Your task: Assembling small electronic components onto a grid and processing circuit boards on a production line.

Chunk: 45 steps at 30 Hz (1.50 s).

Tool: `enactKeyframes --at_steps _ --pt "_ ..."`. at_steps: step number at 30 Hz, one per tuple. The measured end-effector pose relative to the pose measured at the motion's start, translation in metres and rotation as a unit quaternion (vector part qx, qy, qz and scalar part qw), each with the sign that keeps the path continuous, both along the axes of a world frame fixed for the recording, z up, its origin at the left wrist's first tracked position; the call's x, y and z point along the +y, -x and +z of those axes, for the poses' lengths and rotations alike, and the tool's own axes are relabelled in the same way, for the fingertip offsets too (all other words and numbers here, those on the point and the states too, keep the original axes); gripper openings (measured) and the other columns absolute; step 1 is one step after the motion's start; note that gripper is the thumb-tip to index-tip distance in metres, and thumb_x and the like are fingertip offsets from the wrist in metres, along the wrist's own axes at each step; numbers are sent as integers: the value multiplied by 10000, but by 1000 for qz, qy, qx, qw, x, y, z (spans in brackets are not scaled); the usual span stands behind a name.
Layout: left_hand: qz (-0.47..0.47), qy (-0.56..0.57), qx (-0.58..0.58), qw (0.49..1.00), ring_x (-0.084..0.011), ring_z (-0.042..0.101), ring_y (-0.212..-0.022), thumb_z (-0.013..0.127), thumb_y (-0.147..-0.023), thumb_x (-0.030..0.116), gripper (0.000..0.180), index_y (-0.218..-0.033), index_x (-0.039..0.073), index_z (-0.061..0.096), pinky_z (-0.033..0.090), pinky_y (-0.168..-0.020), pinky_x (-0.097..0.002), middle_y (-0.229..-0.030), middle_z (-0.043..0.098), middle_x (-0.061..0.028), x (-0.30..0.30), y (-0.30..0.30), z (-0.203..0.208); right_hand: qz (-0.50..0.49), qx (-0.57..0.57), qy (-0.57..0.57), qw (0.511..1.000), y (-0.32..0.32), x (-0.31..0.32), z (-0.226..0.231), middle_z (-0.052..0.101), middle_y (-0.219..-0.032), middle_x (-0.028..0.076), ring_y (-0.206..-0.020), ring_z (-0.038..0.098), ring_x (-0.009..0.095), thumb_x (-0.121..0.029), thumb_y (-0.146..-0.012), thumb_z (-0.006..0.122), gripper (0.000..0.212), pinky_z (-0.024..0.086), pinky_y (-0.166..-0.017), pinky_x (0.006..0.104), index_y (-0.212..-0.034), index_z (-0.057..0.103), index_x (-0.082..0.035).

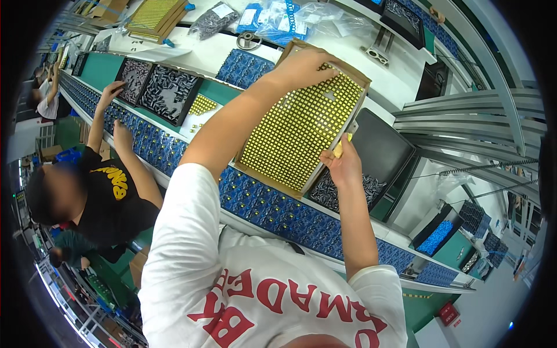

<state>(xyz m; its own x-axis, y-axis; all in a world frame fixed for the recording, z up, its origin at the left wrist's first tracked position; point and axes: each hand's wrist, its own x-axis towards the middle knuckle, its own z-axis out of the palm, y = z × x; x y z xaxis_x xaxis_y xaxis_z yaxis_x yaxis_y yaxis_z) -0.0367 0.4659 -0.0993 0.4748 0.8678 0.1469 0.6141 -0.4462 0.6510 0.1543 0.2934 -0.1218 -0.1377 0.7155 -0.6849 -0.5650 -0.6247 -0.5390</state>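
Gripping yellow-part tray [301, 124], left hand [304, 66], right hand [342, 162], over blue circuit boards [272, 211], black tray [380, 153] beside

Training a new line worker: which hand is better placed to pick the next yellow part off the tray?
Probably the right hand: it sits at the tray's lower edge, fingers apparently pinching something yellow. The left hand grips the far rim.

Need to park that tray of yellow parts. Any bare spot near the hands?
Bare: the dark empty tray right of the right hand, and the white bench top beyond the belt. Crowded: the belt of blue boards, and the black trays of parts by the co-worker's hand.
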Motion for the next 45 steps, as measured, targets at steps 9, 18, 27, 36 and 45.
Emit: enactKeyframes --at_steps 9,18,27,36,45 --pt "284 145 -262 911 -252 591 -1126 540 -950 208 359 -1218 -26 584 437 -961 -340 -1210 624 -171 -119 62 -22 12 20 -7 1000 -7 -9 -10 639 -962 62 -709 661 206 -318 -1032 419 271 553 -653 350 -1134 525 -91" --pt "336 260 -267 865 -236 490 -1269 473 -959 141 485 -1401 -50 416 352 -1047 -293 -1392 503 -177 -166 54 -28 -12 -12 -4 1000 4 -6 3 628 -1016 89 -771 690 264 -262 -1031 425 292 579 -714 385 -1221 486 -48" --pt "324 292 -306 846 -226 472 -1294 443 -965 104 493 -1425 -55 370 325 -1070 -275 -1419 478 -161 -153 68 -38 -22 -78 -20 996 8 -4 -1 592 -946 61 -745 689 261 -261 -1011 480 266 578 -687 363 -1147 502 -33" --pt "336 370 -285 818 -169 516 -1231 428 -935 -28 488 -1417 -75 375 393 -1018 -251 -1363 531 -126 -135 84 -47 -38 -115 -22 992 11 -5 -1 526 -885 29 -717 689 259 -277 -999 506 255 574 -690 357 -1095 502 -41" --pt "330 401 -279 807 -156 607 -1073 442 -912 -6 407 -1304 -73 524 454 -933 -248 -1212 640 -107 -118 91 -33 -34 -107 -36 993 10 -5 0 517 -951 52 -759 689 260 -283 -1006 495 273 562 -761 383 -1123 493 -36"
